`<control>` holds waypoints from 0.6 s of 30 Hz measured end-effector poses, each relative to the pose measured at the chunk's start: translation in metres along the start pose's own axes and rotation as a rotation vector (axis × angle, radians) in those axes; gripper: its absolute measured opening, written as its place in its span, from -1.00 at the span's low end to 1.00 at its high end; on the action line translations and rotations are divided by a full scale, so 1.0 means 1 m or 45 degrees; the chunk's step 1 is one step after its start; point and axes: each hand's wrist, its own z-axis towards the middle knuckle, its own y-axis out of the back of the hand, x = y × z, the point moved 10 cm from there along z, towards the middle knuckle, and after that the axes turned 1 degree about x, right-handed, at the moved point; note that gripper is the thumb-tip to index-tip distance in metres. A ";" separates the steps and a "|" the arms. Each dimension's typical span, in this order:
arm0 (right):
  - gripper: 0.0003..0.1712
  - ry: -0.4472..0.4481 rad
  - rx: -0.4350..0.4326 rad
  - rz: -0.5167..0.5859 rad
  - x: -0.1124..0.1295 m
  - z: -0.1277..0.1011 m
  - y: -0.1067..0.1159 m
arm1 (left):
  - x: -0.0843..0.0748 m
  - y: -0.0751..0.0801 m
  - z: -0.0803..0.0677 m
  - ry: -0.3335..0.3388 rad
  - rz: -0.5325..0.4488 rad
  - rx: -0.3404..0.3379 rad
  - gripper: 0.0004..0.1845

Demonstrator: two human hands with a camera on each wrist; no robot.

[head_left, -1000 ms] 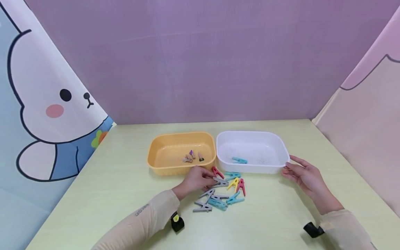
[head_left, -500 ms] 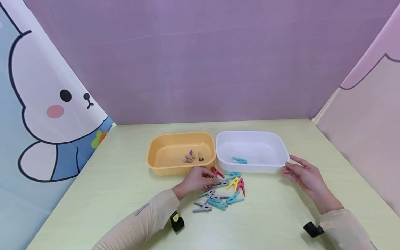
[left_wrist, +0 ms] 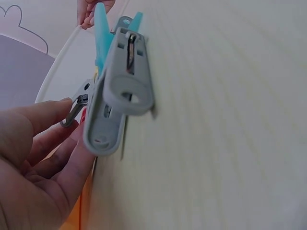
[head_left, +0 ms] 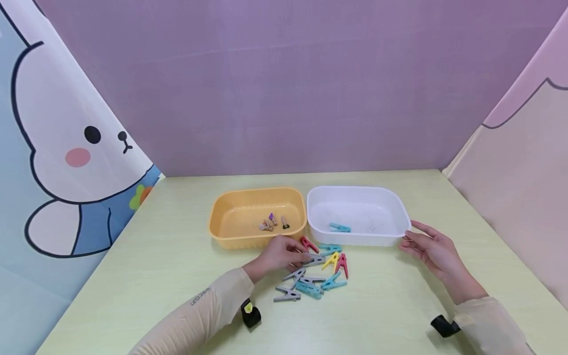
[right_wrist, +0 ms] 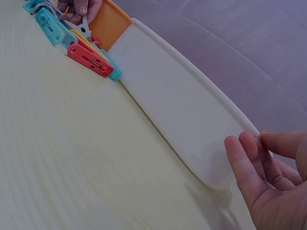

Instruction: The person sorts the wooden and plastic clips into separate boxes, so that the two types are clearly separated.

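My left hand (head_left: 284,254) pinches one end of a grey clothespin (head_left: 316,259) between thumb and fingers, low in front of the orange basin. In the left wrist view this grey clothespin (left_wrist: 79,101) shows at my fingertips, behind larger grey clothespins. Around it lie loose clothespins: a yellow one (head_left: 331,262), red ones (head_left: 342,265), blue ones (head_left: 333,281) and more grey ones (head_left: 288,294). My right hand (head_left: 432,251) holds the near right corner of the white basin (head_left: 355,239), thumb and fingertips at its rim. One blue clothespin (head_left: 340,227) lies inside that basin.
The orange basin (head_left: 239,242) stands against the white one's left side. Several small wooden clips (head_left: 267,225) lie in it, one with a purple decoration. Both basins stand on a pale table (head_left: 377,305) with a purple backdrop (head_left: 284,88) behind.
The pinched grey clothespin has shifted very slightly to the right with my left fingers. The right hand and both basins stay where they were.
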 end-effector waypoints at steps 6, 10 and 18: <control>-0.63 0.000 0.003 -0.009 -0.001 0.000 0.000 | -0.002 0.001 -0.002 0.012 -0.021 0.015 -0.85; -0.62 -0.002 0.002 -0.006 -0.001 0.001 0.000 | -0.008 0.001 -0.004 -0.007 -0.035 0.027 -0.85; -0.61 -0.012 -0.005 0.006 -0.002 0.001 0.003 | -0.018 0.002 -0.005 -0.030 -0.089 0.053 -0.85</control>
